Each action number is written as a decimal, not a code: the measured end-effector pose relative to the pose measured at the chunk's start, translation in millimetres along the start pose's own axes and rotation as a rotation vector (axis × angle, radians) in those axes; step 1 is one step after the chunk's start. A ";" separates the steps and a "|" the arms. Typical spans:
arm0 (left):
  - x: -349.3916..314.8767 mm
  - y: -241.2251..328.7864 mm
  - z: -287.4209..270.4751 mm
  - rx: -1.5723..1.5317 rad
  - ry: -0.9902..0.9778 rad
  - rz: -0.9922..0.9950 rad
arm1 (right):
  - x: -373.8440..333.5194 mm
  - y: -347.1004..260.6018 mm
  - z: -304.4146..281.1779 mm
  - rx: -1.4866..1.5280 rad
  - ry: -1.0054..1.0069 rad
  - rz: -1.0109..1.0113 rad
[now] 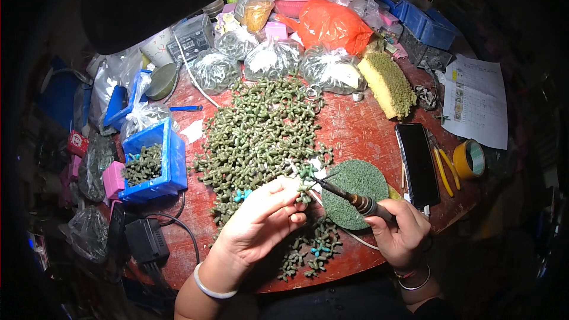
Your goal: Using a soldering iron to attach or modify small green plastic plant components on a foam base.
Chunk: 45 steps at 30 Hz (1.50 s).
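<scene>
My left hand (pixel 267 216) is closed in a pinch on a small green bead-like cluster (pixel 304 189), shaped like a piece of an artificial succulent. In my right hand (pixel 403 231) is a soldering iron (pixel 349 197) with a dark handle, gripped like a pen. Its thin tip points left and meets or nearly meets the cluster; I cannot tell which. Beneath the iron lies a round green foam-like pad (pixel 355 178). A large pile of similar green clusters (pixel 261 130) spreads beyond my left hand, and a smaller heap (pixel 311 252) lies near the table's front edge.
A blue bin (pixel 172 166) with more clusters stands at left, near a black power adapter (pixel 147 240). Tied clear bags (pixel 272 59) and a red bag (pixel 335 24) line the back. To the right are a sponge block (pixel 388 86), a phone (pixel 417 163), yellow-handled tweezers (pixel 443 172) and tape (pixel 469 159).
</scene>
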<state>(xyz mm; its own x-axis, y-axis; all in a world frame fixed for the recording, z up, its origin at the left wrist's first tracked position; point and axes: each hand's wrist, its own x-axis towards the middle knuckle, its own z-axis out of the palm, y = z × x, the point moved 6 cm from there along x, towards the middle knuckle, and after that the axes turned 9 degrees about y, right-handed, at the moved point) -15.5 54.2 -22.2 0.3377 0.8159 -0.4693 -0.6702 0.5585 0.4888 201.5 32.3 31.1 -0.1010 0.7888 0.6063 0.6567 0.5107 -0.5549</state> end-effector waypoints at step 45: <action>-34.6 71.0 -4.6 -0.007 0.055 0.409 | -1.0 2.4 -10.1 0.015 0.081 0.064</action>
<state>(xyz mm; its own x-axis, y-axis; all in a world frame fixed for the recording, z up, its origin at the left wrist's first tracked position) -77.9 64.9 25.3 0.0070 0.9610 -0.2765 -0.7464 0.1890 0.6381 210.7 29.3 34.9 0.0017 0.7900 0.6131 0.6483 0.4659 -0.6022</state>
